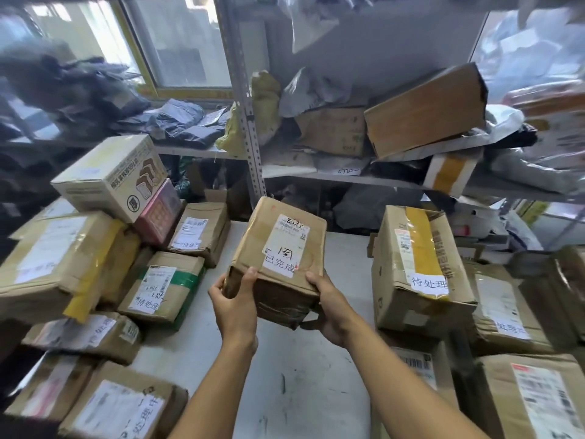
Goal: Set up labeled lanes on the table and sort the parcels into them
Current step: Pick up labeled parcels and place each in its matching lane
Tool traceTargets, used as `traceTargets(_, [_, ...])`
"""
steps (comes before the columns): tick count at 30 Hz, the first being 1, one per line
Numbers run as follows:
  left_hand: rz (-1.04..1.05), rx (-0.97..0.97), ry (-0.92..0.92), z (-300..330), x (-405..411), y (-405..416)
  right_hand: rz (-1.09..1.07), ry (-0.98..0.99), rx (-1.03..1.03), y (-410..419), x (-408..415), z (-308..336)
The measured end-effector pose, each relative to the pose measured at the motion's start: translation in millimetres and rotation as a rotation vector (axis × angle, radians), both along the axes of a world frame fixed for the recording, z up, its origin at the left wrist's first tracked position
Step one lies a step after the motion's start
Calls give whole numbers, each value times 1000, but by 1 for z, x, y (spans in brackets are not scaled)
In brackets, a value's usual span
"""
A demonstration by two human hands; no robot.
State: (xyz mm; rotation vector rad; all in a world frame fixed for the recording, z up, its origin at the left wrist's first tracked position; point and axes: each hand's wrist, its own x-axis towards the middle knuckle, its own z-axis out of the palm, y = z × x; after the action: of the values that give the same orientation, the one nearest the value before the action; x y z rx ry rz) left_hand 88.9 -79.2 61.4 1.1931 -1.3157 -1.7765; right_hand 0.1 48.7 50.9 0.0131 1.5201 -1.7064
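I hold a brown cardboard parcel (278,248) above the middle of the white table (285,375). It bears a white shipping label with handwritten marks and a white sticker with printed characters. My left hand (235,304) grips its near left corner, thumb on top. My right hand (329,307) grips the near right corner from below and the side. To the left lies a group of labelled parcels (158,289). On the right stands another group, led by a tall box with yellow tape (418,267).
A white box with bread pictures (110,175) and a pink box (160,213) sit on top of the left pile. Metal shelves (250,137) behind the table are crammed with boxes and grey mailer bags. A bare strip of table runs between the two piles.
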Motion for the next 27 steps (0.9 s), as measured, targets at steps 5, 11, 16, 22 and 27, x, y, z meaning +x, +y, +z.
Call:
traceTargets(5, [-86, 2, -42, -9, 16, 14, 21, 113, 28, 10, 6, 5])
traceTargets(11, [-224, -167, -151, -14, 38, 26, 84, 245, 65, 34, 4, 14])
traceTargets(16, [-272, -329, -172, 6, 46, 36, 118, 271, 45, 54, 2, 31])
traceTargets(22, [-302, -486, -143, 51, 37, 35, 75, 352, 16, 63, -13, 63])
traceTargets(27, [-420, -475, -52, 86, 10, 35, -22, 416, 15, 77, -27, 100])
